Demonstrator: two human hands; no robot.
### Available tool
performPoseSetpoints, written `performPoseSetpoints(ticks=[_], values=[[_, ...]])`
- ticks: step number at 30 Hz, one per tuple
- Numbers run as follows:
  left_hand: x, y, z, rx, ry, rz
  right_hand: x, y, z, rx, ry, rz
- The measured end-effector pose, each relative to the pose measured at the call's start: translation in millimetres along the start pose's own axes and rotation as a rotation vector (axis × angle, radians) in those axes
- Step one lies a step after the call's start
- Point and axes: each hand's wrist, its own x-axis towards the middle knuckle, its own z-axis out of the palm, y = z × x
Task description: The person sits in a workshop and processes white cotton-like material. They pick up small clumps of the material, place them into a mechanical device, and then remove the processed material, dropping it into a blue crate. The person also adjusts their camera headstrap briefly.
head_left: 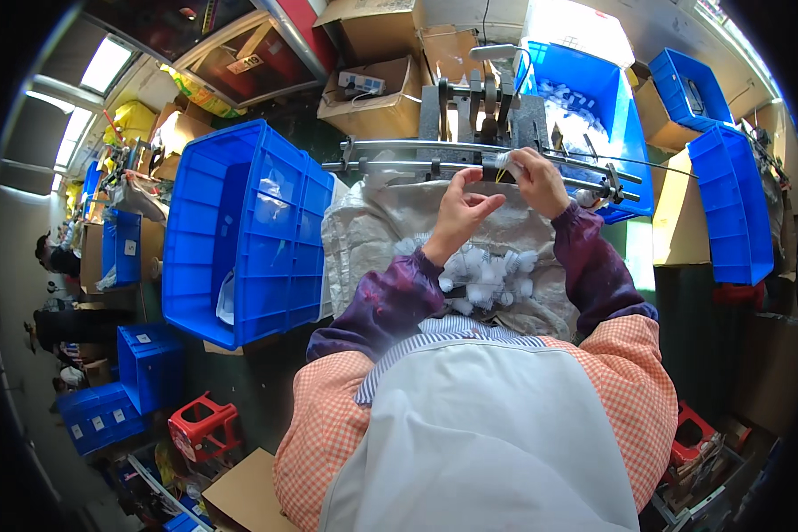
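Note:
My right hand [541,183] is closed in a pinch on a small white plastic part [508,165], with a bit of yellow beside it, at the metal rails [408,165] of a bench machine [485,105]. Just left of it my left hand [466,213] is raised with thumb and fingers apart, nothing visible in it. Below both hands, a pale woven sack [355,230] is spread out. On the sack lies a heap of white translucent plastic pieces [488,277].
A large blue crate [279,239] stands on the left. Behind the right hand, another blue bin [634,133] holds many white parts. Cardboard boxes [372,97] sit behind the machine. Further right is a blue crate [731,208]; a red stool [206,426] stands lower left.

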Motion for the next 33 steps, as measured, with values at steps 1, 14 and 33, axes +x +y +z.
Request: performPoseSetpoints(ticks=[1, 14, 33], values=[[1.3, -0.5, -3.1, -0.083, -0.037, -0.064, -4.9, -6.8, 5.7, 0.025, -0.006, -0.031], [19.3, 76.6, -148.9, 0.241, 0.345, 0.231, -26.3, -42.7, 30.8, 0.296, -0.357, 0.004], [-51.0, 57.8, -55.0, 1.219, -0.657, 0.383, -81.5, -59.2, 53.4, 0.712, -0.948, 0.017]])
